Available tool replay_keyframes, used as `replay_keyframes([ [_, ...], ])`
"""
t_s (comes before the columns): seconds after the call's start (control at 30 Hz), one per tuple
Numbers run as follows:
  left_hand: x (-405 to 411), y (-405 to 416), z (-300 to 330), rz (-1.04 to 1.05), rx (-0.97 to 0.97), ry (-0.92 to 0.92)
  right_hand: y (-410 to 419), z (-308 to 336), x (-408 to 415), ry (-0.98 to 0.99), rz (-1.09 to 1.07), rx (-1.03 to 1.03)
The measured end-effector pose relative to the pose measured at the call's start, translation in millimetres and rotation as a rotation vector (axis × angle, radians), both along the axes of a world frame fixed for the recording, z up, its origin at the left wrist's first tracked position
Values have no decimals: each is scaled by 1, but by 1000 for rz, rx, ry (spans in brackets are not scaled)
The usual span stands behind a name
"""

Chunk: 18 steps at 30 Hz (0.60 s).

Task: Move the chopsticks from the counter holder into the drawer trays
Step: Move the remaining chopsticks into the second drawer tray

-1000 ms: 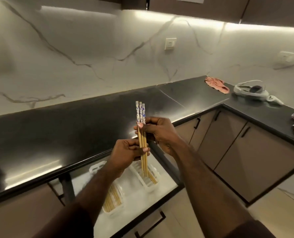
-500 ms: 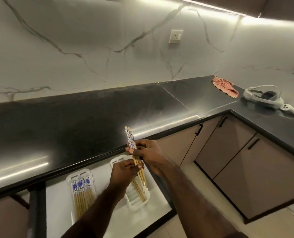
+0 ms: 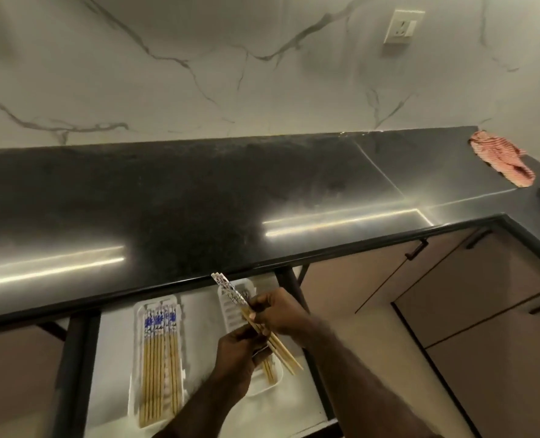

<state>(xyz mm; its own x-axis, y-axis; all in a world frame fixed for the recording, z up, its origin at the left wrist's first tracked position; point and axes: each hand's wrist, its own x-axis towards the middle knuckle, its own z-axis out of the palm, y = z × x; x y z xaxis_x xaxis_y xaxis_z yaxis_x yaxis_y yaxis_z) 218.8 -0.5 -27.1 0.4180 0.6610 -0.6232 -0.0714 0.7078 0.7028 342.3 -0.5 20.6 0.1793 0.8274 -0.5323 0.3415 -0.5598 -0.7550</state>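
We gripped a bundle of chopsticks point(image 3: 256, 324) with our right hand point(image 3: 278, 314) and left hand point(image 3: 237, 352), fingers curled around it, above the right tray point(image 3: 230, 311) in the open drawer point(image 3: 114, 358) beneath the counter's front edge.

The held chopsticks point(image 3: 256, 324) are showing tan bamboo shafts and white tops speckled with blue. The chopsticks in the left tray point(image 3: 160, 358) are showing the same tan, with bolder blue-and-white print at the top. Both trays point(image 3: 133, 393) are looking white, as is the drawer floor point(image 3: 110, 374). The countertop point(image 3: 199, 197) is gleaming speckled black; the marble backsplash point(image 3: 136, 90) is showing grey veins on white. The cloth point(image 3: 501, 158) is showing red and white stripes.
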Motion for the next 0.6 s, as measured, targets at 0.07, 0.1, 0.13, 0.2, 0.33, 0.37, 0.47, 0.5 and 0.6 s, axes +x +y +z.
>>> replay_keyframes([
  [0.07, -3, -3, -8, 2, -6, 47, -1, -16, 0, -27, 21, -35],
  [0.1, -4, -4, -12, 4, -10, 67, -1, -25, 0, -33, 31, -47],
  [0.13, -5, -4, -16, 2, -17, 91, -1, -34, 0, -37, 44, -55],
  [0.2, -4, -3, -22, -19, -40, 145, -1, -52, 0, -59, 65, -67],
  [0.33, 5, -1, -36, -50, -114, 228, -10, -81, 5, -86, 48, -112],
  [0.37, 7, 0, -37, -56, -128, 243, -13, -87, 7, -76, 24, -120],
  [0.47, 15, 8, -43, -61, -158, 283, -16, -101, 12, 2, -67, -148],
  [0.5, 17, 12, -45, -64, -163, 294, -16, -105, 13, 35, -97, -152],
  [0.6, 25, 27, -50, -79, -171, 326, -12, -112, 16, 61, -157, -157],
])
